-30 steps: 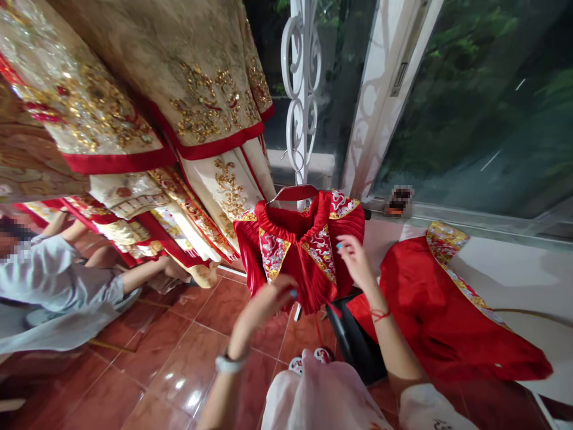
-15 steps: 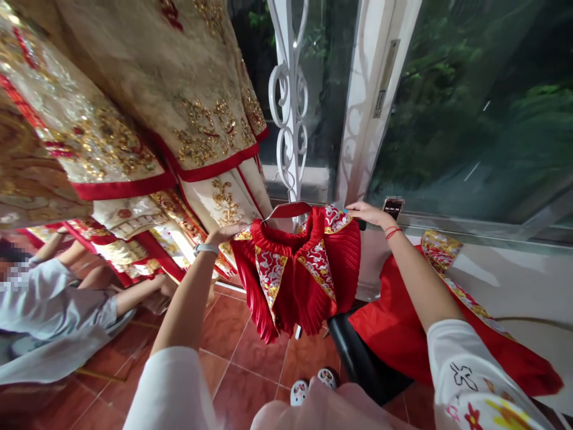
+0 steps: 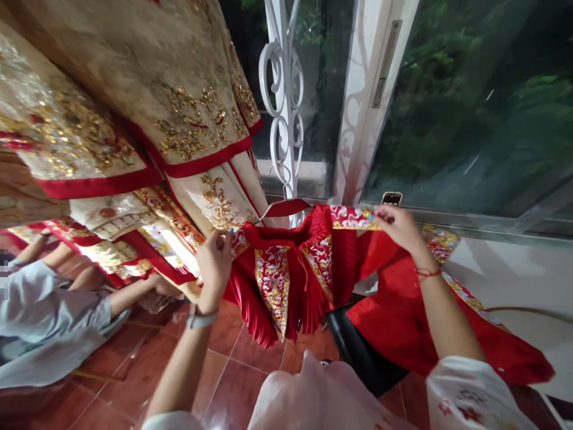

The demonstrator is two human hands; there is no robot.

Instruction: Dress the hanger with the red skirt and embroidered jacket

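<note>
A red pleated skirt [image 3: 304, 292] with a gathered waist and pointed, embroidered panels is spread between my hands. A dark red hanger [image 3: 286, 207] with a metal hook sits at the skirt's waist. My left hand [image 3: 215, 263] has its fingers curled at the skirt's left upper edge, pinching a small embroidered end there. At the other side, my right hand [image 3: 399, 227] pinches the tip of an embroidered band [image 3: 351, 217], which stretches out sideways from the waist. Both hands are closed, and the skirt hangs over the tiled floor.
Cream robes with gold sequins [image 3: 192, 125] hang on the left. A white scrolled post [image 3: 282, 89] stands before the window. Red cloth [image 3: 394, 322] lies over a black seat [image 3: 358, 352] at right; a phone [image 3: 391, 199] stands by the sill. Another person [image 3: 58, 298] sits at far left.
My right hand has moved right, drawing the embroidered band out straight. My left hand has shifted slightly down and left, its fingers now curled upward at the edge. The view has shifted slightly.
</note>
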